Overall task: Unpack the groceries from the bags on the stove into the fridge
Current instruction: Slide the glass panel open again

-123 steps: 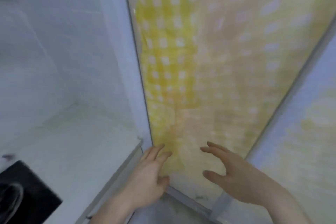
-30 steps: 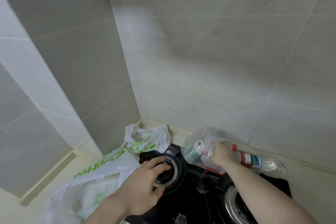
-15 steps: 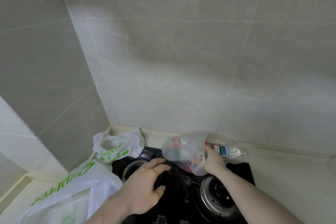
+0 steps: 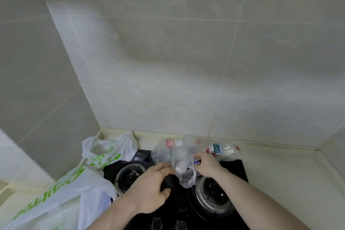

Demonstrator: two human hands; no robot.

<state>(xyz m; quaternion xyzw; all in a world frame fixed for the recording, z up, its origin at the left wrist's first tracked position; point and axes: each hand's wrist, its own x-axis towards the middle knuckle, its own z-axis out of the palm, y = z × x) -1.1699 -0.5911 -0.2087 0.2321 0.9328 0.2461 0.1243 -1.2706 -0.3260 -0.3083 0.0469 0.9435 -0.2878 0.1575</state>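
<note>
While gripping clear bag (image 4: 179,157), both hands' fingers (image 4: 164,167)

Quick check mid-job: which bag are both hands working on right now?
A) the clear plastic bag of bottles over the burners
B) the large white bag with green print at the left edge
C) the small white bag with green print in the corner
A: the left hand and right hand both grip the clear plastic bag of bottles above the black stove; both white bags lie untouched to the left.
</note>
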